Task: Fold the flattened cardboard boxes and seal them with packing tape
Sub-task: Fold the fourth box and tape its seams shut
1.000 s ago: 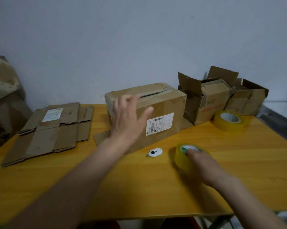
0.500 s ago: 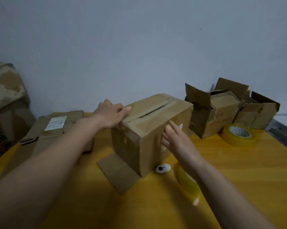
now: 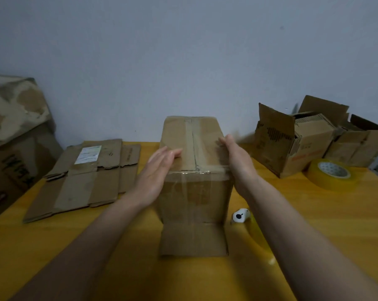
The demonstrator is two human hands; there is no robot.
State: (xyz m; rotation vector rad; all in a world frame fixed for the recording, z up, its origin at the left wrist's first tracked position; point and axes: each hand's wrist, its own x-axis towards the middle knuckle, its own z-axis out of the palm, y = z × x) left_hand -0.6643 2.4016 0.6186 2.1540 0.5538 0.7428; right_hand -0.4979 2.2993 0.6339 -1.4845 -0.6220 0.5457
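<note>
A brown cardboard box [image 3: 194, 187] stands in the middle of the yellow table [image 3: 335, 224], its short end facing me and a loose flap lying flat on the table in front. Its top flaps meet along a centre seam under tape. My left hand [image 3: 159, 170] lies flat against the box's upper left edge, fingers straight. My right hand [image 3: 238, 161] presses flat on the upper right edge. A yellow tape roll [image 3: 259, 242] sits by my right forearm, partly hidden. Flattened boxes [image 3: 85, 177] lie at the left.
A second yellow tape roll [image 3: 332, 173] lies at the right. Folded open boxes [image 3: 309, 140] stand behind it against the wall. A small white object with a black dot [image 3: 240, 216] sits right of the box. A large worn carton [image 3: 14, 135] stands off the table's left side.
The box has been turned so its short end faces me. My right hand left the tape roll and went to the box's right edge; my left hand came round to the left edge.
</note>
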